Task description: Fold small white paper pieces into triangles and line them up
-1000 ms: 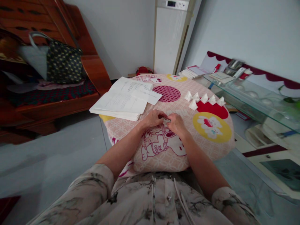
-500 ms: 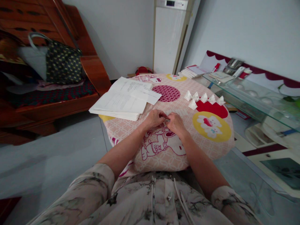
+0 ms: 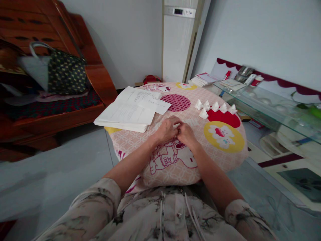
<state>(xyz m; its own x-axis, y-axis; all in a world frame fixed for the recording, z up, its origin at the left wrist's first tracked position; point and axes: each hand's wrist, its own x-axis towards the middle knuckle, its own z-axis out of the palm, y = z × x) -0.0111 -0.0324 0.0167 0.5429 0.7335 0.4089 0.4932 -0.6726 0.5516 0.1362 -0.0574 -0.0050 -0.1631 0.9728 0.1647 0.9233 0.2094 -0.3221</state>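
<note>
My left hand [image 3: 168, 129] and my right hand [image 3: 185, 133] meet over the near middle of the cloth-covered round table [image 3: 140, 147]. Both have their fingers bent and pinched together on a small piece of white paper [image 3: 176, 125]. Only a pale sliver of it shows; the fingers hide its shape. Ahead and to the right stand several small pointed white folded-paper pieces [image 3: 215, 107], partly on a red patch of the cloth. Left of my hands lies a stack of printed paper sheets [image 3: 125, 112], with a smaller slip of paper [image 3: 162, 106] on its right side.
At the right is a glass shelf [image 3: 273, 103] carrying a metal container [image 3: 245, 72], a red marker-like item [image 3: 227, 75] and papers. A wooden bench [image 3: 97, 78] with a dark patterned bag [image 3: 66, 73] stands left. A tall white cabinet-like unit [image 3: 177, 43] stands behind the table.
The view has tilted slightly, so the table sits a little lower and further left. My hands have drawn closer together, the left fingers now arched over the right fingertips.
</note>
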